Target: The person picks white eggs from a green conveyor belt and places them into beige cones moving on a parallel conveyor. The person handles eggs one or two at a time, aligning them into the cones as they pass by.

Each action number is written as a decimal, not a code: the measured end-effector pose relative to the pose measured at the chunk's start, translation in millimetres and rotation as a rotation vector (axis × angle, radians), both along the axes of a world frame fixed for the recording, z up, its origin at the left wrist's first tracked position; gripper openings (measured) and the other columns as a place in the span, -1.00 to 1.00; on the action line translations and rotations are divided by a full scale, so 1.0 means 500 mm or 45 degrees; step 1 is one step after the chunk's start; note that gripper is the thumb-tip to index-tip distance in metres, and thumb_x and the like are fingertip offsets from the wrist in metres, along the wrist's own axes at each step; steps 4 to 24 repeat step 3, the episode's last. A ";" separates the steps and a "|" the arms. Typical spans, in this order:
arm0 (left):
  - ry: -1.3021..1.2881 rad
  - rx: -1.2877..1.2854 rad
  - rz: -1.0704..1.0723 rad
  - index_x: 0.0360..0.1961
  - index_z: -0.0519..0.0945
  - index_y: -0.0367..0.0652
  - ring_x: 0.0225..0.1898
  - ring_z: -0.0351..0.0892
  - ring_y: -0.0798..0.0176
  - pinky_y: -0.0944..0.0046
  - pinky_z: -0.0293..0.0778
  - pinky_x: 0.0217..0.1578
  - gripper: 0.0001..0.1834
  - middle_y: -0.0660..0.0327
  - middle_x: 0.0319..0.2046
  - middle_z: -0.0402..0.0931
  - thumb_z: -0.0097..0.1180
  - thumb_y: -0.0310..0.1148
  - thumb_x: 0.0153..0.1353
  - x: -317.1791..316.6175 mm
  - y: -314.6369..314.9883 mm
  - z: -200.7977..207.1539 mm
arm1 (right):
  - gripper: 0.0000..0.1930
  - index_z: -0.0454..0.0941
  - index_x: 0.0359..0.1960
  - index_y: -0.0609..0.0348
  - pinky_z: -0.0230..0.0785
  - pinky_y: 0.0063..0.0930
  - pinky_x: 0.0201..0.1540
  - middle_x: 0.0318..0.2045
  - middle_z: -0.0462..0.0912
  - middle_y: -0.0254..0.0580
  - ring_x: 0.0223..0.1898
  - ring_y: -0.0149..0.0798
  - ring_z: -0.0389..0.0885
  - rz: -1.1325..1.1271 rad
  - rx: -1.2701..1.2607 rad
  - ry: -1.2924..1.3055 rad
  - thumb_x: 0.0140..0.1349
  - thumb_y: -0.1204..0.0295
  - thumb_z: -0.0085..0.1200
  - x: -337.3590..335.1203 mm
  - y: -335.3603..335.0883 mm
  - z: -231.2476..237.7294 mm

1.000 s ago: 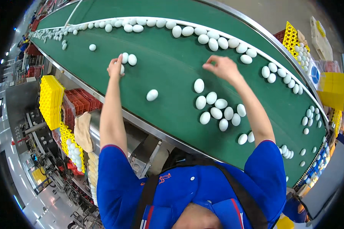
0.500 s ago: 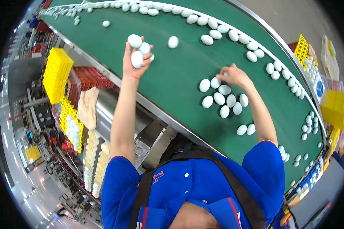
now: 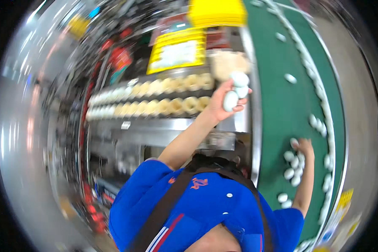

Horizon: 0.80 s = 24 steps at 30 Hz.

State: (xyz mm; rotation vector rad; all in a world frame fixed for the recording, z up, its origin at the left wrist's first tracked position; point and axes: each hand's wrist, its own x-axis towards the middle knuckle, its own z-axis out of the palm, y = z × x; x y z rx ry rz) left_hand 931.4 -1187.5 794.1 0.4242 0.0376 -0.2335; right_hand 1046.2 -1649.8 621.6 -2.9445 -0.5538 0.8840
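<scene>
My left hand point(image 3: 221, 102) is raised off the belt, palm up, with its fingers wrapped round several pale eggs point(image 3: 230, 101). It hangs in front of the near end of two rows of cream cups. At the right, my right hand point(image 3: 305, 148) is low over the green conveyor belt point(image 3: 277, 113). Its blurred fingers curl at an egg point(image 3: 294, 143) on the edge of a cluster of eggs point(image 3: 289, 173). Part of that cluster is hidden under the hand.
Pale eggs fill the far ends of the cup rows point(image 3: 155, 109). Behind stand a yellow egg tray point(image 3: 199, 44) with eggs, a yellow tray stack point(image 3: 218, 14) and a tan cloth point(image 3: 231, 63). A metal rail point(image 3: 256, 138) edges the belt; eggs line its far white guide point(image 3: 319, 90).
The view has turned left, bringing the cup rows to the middle. My left hand has carried its eggs off the belt toward them. My right hand stays at the egg cluster.
</scene>
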 end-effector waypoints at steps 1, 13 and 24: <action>-0.027 0.087 0.111 0.18 0.42 -0.07 -0.37 0.43 0.25 0.33 0.38 -0.56 -0.48 0.06 -0.05 0.52 0.03 0.07 0.41 -0.038 0.054 -0.004 | -0.33 0.64 0.07 0.12 -0.13 0.17 0.51 0.15 0.62 0.04 0.29 0.10 0.46 -0.076 -0.050 0.142 0.08 -0.15 0.26 0.010 0.008 -0.006; 0.047 0.402 0.375 0.18 0.42 -0.02 -0.34 0.49 0.23 0.31 0.42 -0.56 -0.53 0.11 -0.05 0.54 0.03 0.04 0.43 -0.111 0.182 -0.010 | -0.26 0.53 0.22 0.08 -0.17 0.06 0.54 0.29 0.49 -0.04 0.39 0.08 0.31 0.231 0.263 -0.032 0.05 -0.09 0.30 0.065 0.080 -0.015; 0.047 0.402 0.375 0.18 0.42 -0.02 -0.34 0.49 0.23 0.31 0.42 -0.56 -0.53 0.11 -0.05 0.54 0.03 0.04 0.43 -0.111 0.182 -0.010 | -0.26 0.53 0.22 0.08 -0.17 0.06 0.54 0.29 0.49 -0.04 0.39 0.08 0.31 0.231 0.263 -0.032 0.05 -0.09 0.30 0.065 0.080 -0.015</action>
